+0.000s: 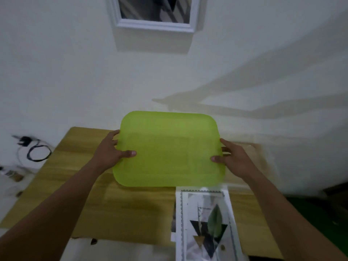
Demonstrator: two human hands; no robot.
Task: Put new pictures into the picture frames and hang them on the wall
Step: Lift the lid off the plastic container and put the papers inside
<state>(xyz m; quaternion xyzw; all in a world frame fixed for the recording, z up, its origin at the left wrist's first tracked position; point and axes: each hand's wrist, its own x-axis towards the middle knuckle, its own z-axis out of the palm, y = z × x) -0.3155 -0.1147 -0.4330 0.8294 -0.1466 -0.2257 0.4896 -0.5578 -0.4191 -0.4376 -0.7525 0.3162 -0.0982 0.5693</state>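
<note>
A lime-green plastic tray (169, 149) is held above the far part of a wooden table (120, 210). My left hand (111, 149) grips its left edge, thumb on top and fingers curled round the rim. My right hand (231, 157) grips the right edge the same way. A stack of printed pictures (205, 225), the top one showing a green leaf over dark triangles, lies on the table at the near right. A white picture frame (156, 14) hangs on the wall above, cut off by the top of the view.
The white wall (75, 72) stands right behind the table. A black cable and plug (33, 149) lie on the floor at the left, with small items (13, 176) beside them. A green surface (308, 206) shows at the far right.
</note>
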